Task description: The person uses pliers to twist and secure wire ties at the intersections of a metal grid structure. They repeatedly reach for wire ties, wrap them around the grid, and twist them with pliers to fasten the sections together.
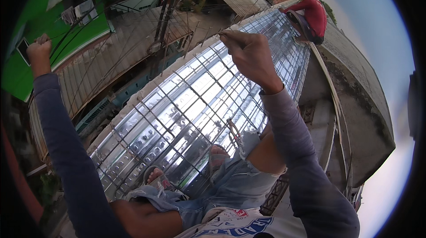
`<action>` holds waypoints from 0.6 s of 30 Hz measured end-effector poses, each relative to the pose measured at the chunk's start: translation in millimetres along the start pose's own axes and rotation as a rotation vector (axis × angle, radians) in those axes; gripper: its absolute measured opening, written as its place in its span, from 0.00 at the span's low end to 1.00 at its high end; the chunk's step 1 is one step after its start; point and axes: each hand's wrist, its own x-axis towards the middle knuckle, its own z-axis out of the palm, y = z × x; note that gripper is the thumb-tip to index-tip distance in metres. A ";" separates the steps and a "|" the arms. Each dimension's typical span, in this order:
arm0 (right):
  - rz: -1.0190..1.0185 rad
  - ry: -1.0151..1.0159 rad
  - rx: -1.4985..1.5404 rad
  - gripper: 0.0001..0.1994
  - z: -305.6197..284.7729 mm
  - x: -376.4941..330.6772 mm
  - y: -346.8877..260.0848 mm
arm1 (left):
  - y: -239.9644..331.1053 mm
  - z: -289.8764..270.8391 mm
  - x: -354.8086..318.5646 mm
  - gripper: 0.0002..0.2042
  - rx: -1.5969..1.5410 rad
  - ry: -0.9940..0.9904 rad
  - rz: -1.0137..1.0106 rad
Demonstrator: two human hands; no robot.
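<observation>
My left hand [39,51] is raised at the far left, closed in a fist around a thin steel rod [71,33] that runs up and right. My right hand [250,53] is lifted at the upper middle, its fingers pinched on the end of another thin rod [195,38]. Below both hands lies a grid of steel reinforcing bars [186,105] over shiny metal sheeting. My feet in sandals [157,176] rest on the grid, and my knees in torn jeans are bent.
A person in a red shirt [313,13] crouches at the far end of the grid. A concrete ledge [355,91] runs along the right. Beyond the left edge are rusty metal roofs [124,47] and a green building [66,11] far below.
</observation>
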 end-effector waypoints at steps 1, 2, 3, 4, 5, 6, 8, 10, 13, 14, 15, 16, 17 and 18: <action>0.013 -0.089 0.162 0.11 -0.3 -4.2 -10.9 | 2.5 -5.2 3.3 0.11 -0.009 0.016 -0.007; 0.025 -0.178 0.327 0.11 0.1 -9.0 -21.3 | 3.7 -10.2 4.5 0.11 -0.015 0.034 -0.014; 0.038 -0.493 0.537 0.11 -0.5 -17.6 -33.9 | 11.4 -16.2 2.7 0.11 -0.017 0.063 -0.020; 0.002 -0.780 0.667 0.11 6.5 -26.3 -42.9 | 9.6 -21.6 0.4 0.11 -0.027 0.096 -0.032; -0.014 -0.919 0.589 0.10 15.7 -42.1 -52.6 | -4.0 -25.3 0.5 0.11 0.008 0.076 -0.085; -0.121 -0.930 0.371 0.10 28.5 -50.1 -48.3 | -11.1 -28.3 0.4 0.10 0.058 0.056 -0.131; -0.210 -0.727 -0.170 0.10 43.3 -60.3 -17.4 | -20.4 -27.7 10.0 0.10 0.052 0.002 -0.194; -0.122 -0.238 -0.254 0.09 48.9 -30.9 9.6 | 10.3 -10.2 31.2 0.11 -0.032 -0.069 -0.183; 0.312 -0.018 0.376 0.11 -7.5 -5.7 -10.0 | -23.8 -34.5 16.0 0.11 0.016 0.049 -0.096; 0.235 -0.216 0.702 0.13 -16.9 -7.9 -21.5 | -6.0 -36.3 19.0 0.10 0.026 0.049 -0.078; 0.131 -0.416 1.035 0.15 -20.0 -16.9 -33.1 | 25.3 -31.1 27.7 0.10 0.047 0.032 -0.051; 0.038 -0.611 0.925 0.12 -3.3 -22.3 -39.6 | 48.5 -22.8 32.7 0.10 0.072 0.020 -0.034; -0.038 -0.799 0.759 0.10 7.8 -30.2 -46.2 | 29.3 -33.8 26.1 0.09 0.100 0.066 -0.066; -0.110 -0.972 0.589 0.09 15.0 -40.0 -52.3 | -11.0 -52.6 12.8 0.09 0.118 0.121 -0.125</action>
